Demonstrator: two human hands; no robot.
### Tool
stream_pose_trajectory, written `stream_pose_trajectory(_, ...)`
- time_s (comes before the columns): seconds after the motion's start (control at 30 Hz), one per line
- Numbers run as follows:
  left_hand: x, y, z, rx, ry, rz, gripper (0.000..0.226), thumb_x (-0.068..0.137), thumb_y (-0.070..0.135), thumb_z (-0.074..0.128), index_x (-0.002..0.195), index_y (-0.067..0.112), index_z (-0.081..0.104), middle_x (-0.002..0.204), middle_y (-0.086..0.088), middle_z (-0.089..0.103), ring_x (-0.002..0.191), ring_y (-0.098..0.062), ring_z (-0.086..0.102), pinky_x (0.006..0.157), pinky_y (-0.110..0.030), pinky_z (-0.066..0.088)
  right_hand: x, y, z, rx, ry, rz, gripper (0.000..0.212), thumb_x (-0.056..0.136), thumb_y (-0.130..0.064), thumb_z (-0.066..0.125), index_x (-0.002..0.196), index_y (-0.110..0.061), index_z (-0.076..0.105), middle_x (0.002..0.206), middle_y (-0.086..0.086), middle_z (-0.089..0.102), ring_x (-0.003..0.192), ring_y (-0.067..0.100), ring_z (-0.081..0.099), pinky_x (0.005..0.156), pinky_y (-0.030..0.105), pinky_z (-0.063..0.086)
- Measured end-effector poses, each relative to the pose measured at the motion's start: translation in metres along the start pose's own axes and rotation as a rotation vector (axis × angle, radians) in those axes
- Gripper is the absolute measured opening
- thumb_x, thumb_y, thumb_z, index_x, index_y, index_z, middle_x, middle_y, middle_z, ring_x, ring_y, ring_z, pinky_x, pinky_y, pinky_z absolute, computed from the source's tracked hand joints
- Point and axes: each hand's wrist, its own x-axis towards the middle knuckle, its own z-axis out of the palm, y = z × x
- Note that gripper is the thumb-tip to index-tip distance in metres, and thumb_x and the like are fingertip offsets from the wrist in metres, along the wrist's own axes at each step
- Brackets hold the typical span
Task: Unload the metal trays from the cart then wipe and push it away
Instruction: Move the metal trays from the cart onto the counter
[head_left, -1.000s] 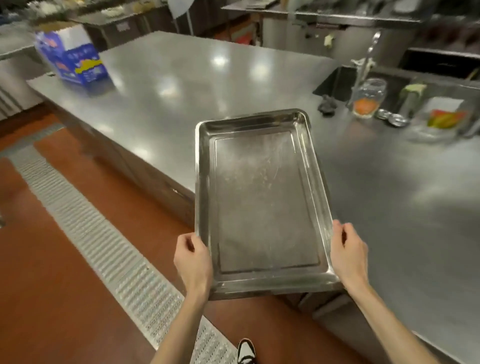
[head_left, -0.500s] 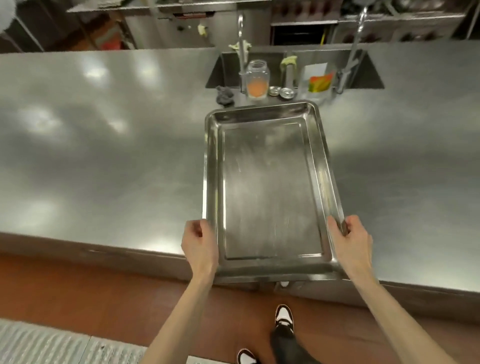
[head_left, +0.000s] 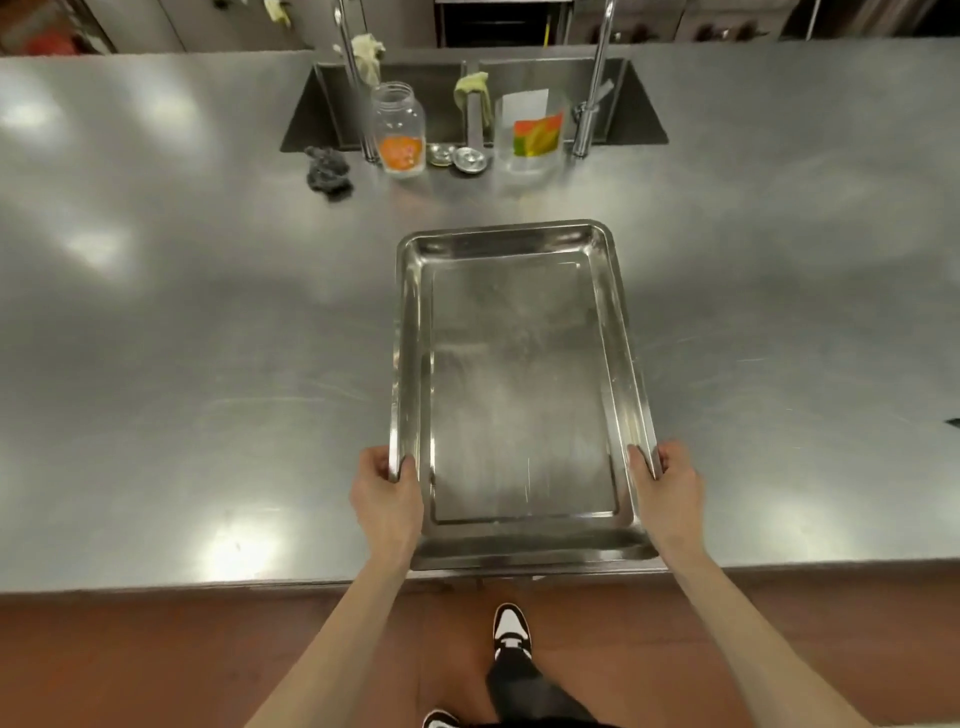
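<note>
An empty rectangular metal tray (head_left: 514, 395) lies lengthwise over the steel counter (head_left: 208, 338), its near end at the counter's front edge. My left hand (head_left: 387, 499) grips the tray's left rim near the close corner, thumb inside the rim. My right hand (head_left: 667, 491) grips the right rim the same way. Whether the tray rests flat on the counter or hovers just above it I cannot tell. The cart is out of view.
A double sink (head_left: 467, 104) with two faucets sits at the counter's far side. Before it stand a glass jar (head_left: 400, 130) with orange contents, two small metal lids (head_left: 460, 156), a clear container (head_left: 530, 130) and a dark scrubber (head_left: 328, 170). Red floor lies below.
I have turned to face the counter squarely and brought the tray forward and down over it; both hands keep their grip on the rims.
</note>
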Motion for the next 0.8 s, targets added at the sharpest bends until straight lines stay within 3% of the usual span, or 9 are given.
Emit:
stream_pose_trajectory(0.1,0.004,-0.009,0.013,0.031,-0.010,-0.009,0.007,0.094,0.013,0.068,0.094,0.018,0.062,0.081,-0.005,0.065,0.073,-0.023,0.061,0.066,-0.030,0.046,0.004,0.013,0.006,-0.021,-0.006,0.040,0.036,0.100,-0.023,0.067,0.078,-0.013,0.040,0.059,-0.001,0.037,0.054,0.021,0.034,0.054,0.030,0.036)
stream_pose_trajectory(0.4,0.007,-0.024,0.037,0.095,-0.052,-0.027,0.007,0.094,0.010,0.067,0.097,0.016,0.064,0.081,-0.004,0.067,0.074,-0.021,0.062,0.063,-0.024,0.044,0.007,0.033,0.010,-0.041,-0.044,0.109,0.036,0.102,-0.022,0.066,0.077,-0.015,0.040,0.059,0.000,0.040,0.051,0.018,0.034,0.049,0.033,0.034)
stream_pose_trajectory(0.57,0.006,-0.032,0.046,0.115,-0.071,-0.035,0.007,0.095,0.012,0.069,0.097,0.016,0.064,0.079,-0.006,0.067,0.074,-0.025,0.064,0.063,-0.027,0.046,0.015,0.040,0.011,-0.045,-0.059,0.122,0.034,0.101,-0.021,0.067,0.079,-0.014,0.042,0.059,0.000,0.043,0.052,0.018,0.037,0.050,0.033,0.034)
stream_pose_trajectory(0.8,0.007,-0.035,0.053,0.145,-0.096,-0.039,0.008,0.097,0.014,0.069,0.097,0.016,0.061,0.078,-0.007,0.065,0.069,-0.022,0.060,0.063,-0.029,0.046,0.020,0.044,0.011,-0.054,-0.083,0.150,0.028,0.102,-0.020,0.066,0.083,-0.012,0.046,0.061,-0.002,0.045,0.052,0.014,0.040,0.048,0.023,0.030)
